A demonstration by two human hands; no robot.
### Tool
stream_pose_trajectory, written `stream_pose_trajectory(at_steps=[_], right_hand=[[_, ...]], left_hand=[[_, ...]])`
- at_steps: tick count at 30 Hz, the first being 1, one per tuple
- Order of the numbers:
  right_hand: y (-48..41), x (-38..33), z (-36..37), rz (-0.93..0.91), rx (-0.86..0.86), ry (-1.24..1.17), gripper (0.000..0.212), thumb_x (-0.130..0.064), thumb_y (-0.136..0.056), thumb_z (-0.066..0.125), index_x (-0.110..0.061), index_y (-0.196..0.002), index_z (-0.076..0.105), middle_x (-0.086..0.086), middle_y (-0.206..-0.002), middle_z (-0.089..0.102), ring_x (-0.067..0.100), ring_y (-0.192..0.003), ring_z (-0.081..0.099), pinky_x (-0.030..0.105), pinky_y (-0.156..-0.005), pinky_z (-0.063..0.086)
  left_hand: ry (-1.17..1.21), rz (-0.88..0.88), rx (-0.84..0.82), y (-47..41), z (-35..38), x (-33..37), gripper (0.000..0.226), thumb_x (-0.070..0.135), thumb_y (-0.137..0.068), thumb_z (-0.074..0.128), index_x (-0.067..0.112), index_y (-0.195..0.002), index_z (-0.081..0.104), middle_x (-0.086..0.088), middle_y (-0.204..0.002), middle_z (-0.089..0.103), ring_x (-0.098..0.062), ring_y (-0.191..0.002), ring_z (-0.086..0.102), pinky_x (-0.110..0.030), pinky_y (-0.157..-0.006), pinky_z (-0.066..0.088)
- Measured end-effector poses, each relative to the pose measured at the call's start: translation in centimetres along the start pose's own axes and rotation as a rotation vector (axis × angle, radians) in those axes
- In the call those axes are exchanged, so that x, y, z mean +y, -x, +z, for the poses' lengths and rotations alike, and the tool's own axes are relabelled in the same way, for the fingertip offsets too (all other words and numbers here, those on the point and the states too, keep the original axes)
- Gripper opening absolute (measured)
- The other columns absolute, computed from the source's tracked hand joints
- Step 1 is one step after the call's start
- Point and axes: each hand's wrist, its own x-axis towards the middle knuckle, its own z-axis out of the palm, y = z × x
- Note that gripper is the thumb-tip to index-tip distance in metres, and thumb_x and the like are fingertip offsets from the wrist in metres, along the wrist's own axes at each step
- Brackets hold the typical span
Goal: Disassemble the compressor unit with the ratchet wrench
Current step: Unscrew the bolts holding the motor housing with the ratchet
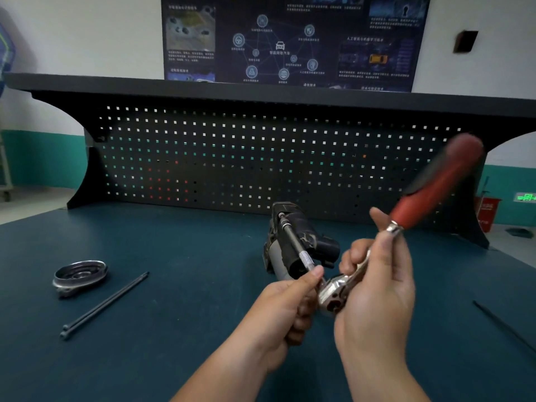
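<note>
The compressor unit, black and grey, lies on the dark green bench mat near the pegboard. A ratchet wrench with a red handle points up and to the right; its chrome head sits between my hands. A long extension bar runs from the head to a bolt on top of the compressor. My left hand pinches the knurled near end of the bar. My right hand grips the chrome shank of the wrench just below the red handle.
A round metal cover lies at the left of the mat. Two long black bolts lie beside it. Another thin black rod lies at the right edge. A black pegboard stands behind the bench.
</note>
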Motion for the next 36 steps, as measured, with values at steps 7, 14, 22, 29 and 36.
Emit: stream_pose_trajectory(at_steps=[7,14,22,29,36], right_hand=[[0.4,0.9,-0.6,-0.457,-0.813,0.755,0.032,-0.037,-0.091,0.049,-0.027,-0.119,0.061,-0.013,-0.087,0.065,0.002,-0.079,0.061,0.024,-0.074,0.045],[0.9,0.3,0.2,-0.110,-0.278,0.230,0.015,-0.035,-0.092,0.055,-0.038,-0.096,0.069,-0.015,-0.060,0.052,-0.002,-0.053,0.046,0.011,-0.052,0.040],[0.0,0.1,0.1,0.051,-0.017,-0.002,0.022,-0.045,-0.091,0.051,-0.037,-0.097,0.070,-0.012,-0.055,0.043,0.001,-0.048,0.039,0.011,-0.047,0.037],[0.9,1.1,-0.2,-0.491,-0.760,0.697,0.036,-0.049,-0.095,0.041,-0.029,-0.125,0.051,-0.012,-0.085,0.063,0.003,-0.079,0.061,0.025,-0.074,0.051],[1.2,0.2,0.6,-0.077,-0.303,0.217,0.020,-0.043,-0.087,0.056,-0.039,-0.103,0.068,-0.015,-0.060,0.053,-0.002,-0.053,0.047,0.009,-0.052,0.039]], left_hand=[[0.029,0.087,0.017,0.2,-0.2,-0.6,0.018,0.040,-0.069,0.056,0.022,-0.070,0.055,0.007,-0.061,0.058,-0.010,-0.060,0.054,-0.023,-0.064,0.041],[0.044,0.085,0.003,-0.1,0.3,-0.4,0.034,0.036,-0.067,0.076,0.021,-0.053,0.048,-0.002,-0.055,0.034,-0.009,-0.046,0.029,-0.019,-0.046,0.019],[0.000,-0.001,0.004,0.1,0.3,-0.2,0.043,0.051,-0.057,0.067,0.022,-0.043,0.038,0.009,-0.043,0.029,-0.005,-0.035,0.022,-0.017,-0.040,0.011],[-0.012,0.107,0.020,0.3,-0.4,-0.9,0.031,0.047,-0.086,0.038,0.023,-0.071,0.050,0.013,-0.053,0.059,-0.001,-0.055,0.057,-0.017,-0.058,0.045],[0.042,0.071,0.015,0.1,0.1,-0.4,0.029,0.023,-0.075,0.066,0.012,-0.057,0.046,-0.008,-0.048,0.036,-0.008,-0.041,0.030,-0.018,-0.043,0.020]])
